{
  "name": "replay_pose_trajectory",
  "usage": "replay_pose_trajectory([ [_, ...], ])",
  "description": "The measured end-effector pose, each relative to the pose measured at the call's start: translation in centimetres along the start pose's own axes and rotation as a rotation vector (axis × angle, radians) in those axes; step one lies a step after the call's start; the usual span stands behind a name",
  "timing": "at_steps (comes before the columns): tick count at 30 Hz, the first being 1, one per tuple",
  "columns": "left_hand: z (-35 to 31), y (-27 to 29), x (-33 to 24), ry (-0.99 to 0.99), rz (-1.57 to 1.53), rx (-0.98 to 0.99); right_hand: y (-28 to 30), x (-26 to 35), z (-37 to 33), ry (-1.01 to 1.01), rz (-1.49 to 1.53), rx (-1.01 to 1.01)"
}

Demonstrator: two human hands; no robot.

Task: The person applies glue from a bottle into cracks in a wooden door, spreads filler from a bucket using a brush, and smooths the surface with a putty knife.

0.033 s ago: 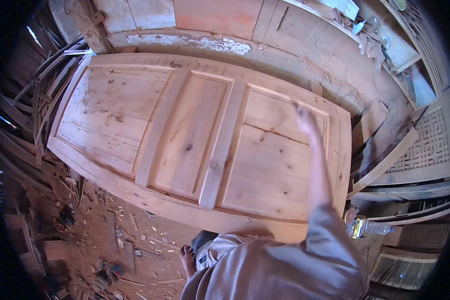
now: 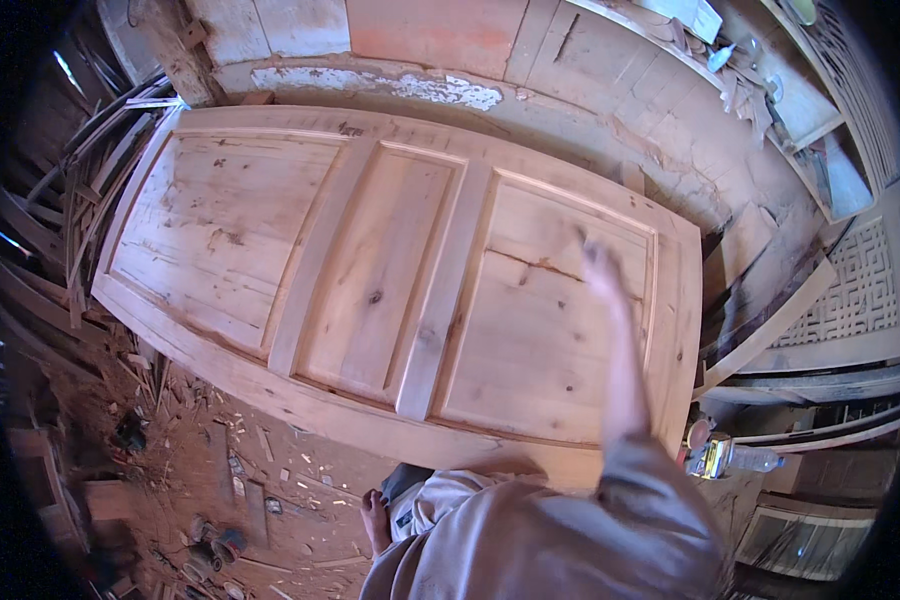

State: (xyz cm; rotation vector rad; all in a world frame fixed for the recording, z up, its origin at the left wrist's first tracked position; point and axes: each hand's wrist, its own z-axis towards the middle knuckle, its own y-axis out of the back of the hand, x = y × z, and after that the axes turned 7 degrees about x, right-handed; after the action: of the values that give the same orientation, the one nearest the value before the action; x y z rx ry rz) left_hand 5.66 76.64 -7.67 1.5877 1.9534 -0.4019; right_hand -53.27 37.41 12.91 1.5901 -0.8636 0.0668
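Note:
A large pale wooden door [image 2: 300, 370] with three recessed panels lies flat before me, marked by dark knots and a crack [image 2: 535, 264] in its right panel. Over that right panel, close to the crack's right part, my right hand [image 2: 602, 268] is at the wood. Motion smears its fingers, and a small dark shape shows at their tips, too blurred to name. My left hand [image 2: 374, 522] rests low by my trouser leg, on the near side of the door. Its fingers show only in part, laid loosely, with nothing visible in them.
Wood strips [image 2: 80, 230] are stacked at the left. Scraps and shavings litter the dirt floor [image 2: 300, 470]. A clear bottle [image 2: 755, 459] stands beyond the door's near right corner, by a lattice panel [image 2: 845, 290]. A worn wall [image 2: 420, 90] runs behind the door.
My right hand has moved a little toward me and to the left over the right panel. My left hand and the door stay about where they were.

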Motion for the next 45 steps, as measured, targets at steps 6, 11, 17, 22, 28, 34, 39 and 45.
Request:
replay_pose_trajectory([
  [6,1.9,-1.4,-3.9,-0.125,0.261,0.043,-12.3,2.1,-26.7,-0.013,0.087,-0.011],
  [11,5.0,-0.6,-7.6,-0.099,0.196,0.101,-15.0,0.6,-32.6,-0.013,0.121,0.152],
  [17,4.6,-1.5,-11.3,-0.15,0.089,0.006,-15.0,1.7,-11.9,0.002,0.017,-0.115],
  [22,3.5,-1.5,-7.4,-0.14,0.047,-0.001,-2.0,3.0,11.1,0.022,0.175,-0.472],
  [28,0.4,2.2,1.8,0.017,0.114,0.019,-4.1,9.1,4.9,0.258,0.201,-0.335],
  [34,1.1,4.5,3.4,0.067,-0.061,-0.056,-17.9,6.9,-17.4,0.326,0.159,-0.051],
  [39,5.1,4.6,-2.0,-0.062,-0.056,-0.043,-20.0,2.8,-26.5,0.324,0.039,0.042],
  [45,8.2,2.3,-5.8,-0.135,-0.046,0.027,-16.8,0.2,-25.6,0.2,-0.04,-0.166],
])
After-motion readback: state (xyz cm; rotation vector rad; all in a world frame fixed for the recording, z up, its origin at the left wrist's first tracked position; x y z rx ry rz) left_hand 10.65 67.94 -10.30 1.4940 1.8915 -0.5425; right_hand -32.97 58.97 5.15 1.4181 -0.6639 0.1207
